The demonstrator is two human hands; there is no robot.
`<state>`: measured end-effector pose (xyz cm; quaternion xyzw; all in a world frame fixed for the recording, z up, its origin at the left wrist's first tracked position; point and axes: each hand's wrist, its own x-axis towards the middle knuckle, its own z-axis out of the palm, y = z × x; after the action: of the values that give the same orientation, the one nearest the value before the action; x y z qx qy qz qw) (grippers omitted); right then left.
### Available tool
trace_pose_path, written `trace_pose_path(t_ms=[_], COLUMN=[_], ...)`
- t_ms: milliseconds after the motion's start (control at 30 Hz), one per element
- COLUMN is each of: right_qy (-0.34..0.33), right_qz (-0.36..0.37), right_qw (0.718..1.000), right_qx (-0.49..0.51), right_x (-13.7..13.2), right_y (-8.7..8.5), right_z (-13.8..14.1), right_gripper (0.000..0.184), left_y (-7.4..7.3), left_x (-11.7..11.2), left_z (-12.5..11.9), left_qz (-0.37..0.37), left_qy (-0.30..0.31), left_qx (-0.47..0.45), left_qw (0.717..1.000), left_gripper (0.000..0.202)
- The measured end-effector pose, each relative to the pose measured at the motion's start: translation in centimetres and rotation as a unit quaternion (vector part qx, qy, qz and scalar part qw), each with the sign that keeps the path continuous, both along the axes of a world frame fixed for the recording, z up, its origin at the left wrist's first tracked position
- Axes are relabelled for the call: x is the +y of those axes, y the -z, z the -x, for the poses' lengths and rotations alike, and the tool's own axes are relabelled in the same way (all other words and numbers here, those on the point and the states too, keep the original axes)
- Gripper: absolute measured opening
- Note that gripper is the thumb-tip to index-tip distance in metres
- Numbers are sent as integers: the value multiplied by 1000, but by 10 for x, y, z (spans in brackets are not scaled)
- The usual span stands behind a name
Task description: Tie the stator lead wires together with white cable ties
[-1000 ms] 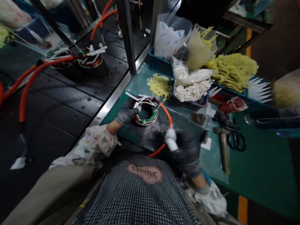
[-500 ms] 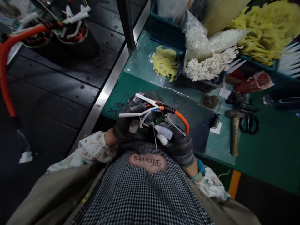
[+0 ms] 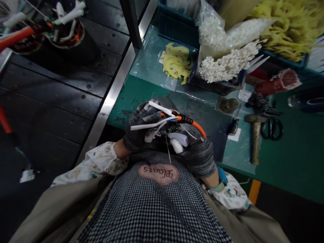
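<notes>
**Head cam: both gloved hands bunched together over the wiring**

On my left hand (image 3: 141,126) I've got the fingers curled on the white leads (image 3: 152,125) of a wound stator (image 3: 170,129) held up between the hands, with the orange cable (image 3: 194,123) running right. The right hand (image 3: 198,157) is curled beside the white sleeves (image 3: 177,141), can't tell what it's pinching.

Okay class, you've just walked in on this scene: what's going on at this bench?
Two hands in grey knit gloves are working over a green bench. The left hand grips white insulated wires coming out of a thick orange cable. The right hand sits by the cable, near white plastic sleeves. A wound coil ring is mostly hidden beneath the hands. Bundled white cable ties and a hammer lie nearby.
</notes>
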<state>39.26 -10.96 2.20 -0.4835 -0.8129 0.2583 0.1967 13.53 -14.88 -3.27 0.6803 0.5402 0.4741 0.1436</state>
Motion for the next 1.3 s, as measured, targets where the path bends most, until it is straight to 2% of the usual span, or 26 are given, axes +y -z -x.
trace_pose_path(t_ms=[100, 267, 367, 433, 533, 633, 767, 900, 1000, 1133, 1300], right_qy=[25, 75, 56, 51, 78, 85, 93, 134, 143, 150, 159], right_qz=[18, -58, -74, -80, -74, -70, -131, -120, -89, -35, -54], right_qw=[1000, 995, 996, 995, 994, 994, 987, 981, 984, 987, 985], right_qx=[-2, -17, -12, -11, -22, -7, -28, -68, -64, -47, -38], right_x=[-1, 5, 11, 15, 20, 24, 34, 45, 50, 50, 48], right_y=[3, 7, 5, 4, 6, 7, 8, 16, 19, 17, 13], right_z=[-8, -25, -29, -29, -29, -31, -35, -34, -30, -27, -36], right_gripper=[49, 44, 40, 38, 43, 39, 38, 43, 43, 46, 45], left_y=[-4, -16, -27, -33, -41, -51, -67, -78, -76, -61, -41], left_x=[8, 38, 59, 71, 86, 98, 112, 126, 136, 147, 156], left_z=[0, -12, -20, -22, -25, -35, -53, -60, -59, -56, -50], left_qz=[-2, -5, 13, 31, 58, 106, 155, 185, 191, 188, 149], left_qy=[19, 51, 77, 98, 137, 110, 57, 53, 62, 56, 85], left_qx=[24, 128, 148, 167, 216, 242, 269, 290, 228, 191, 114], left_qw=[1000, 990, 986, 981, 965, 958, 949, 938, 953, 962, 978], left_gripper=[44, 45, 44, 50, 68, 65, 52, 46, 42, 40, 41])
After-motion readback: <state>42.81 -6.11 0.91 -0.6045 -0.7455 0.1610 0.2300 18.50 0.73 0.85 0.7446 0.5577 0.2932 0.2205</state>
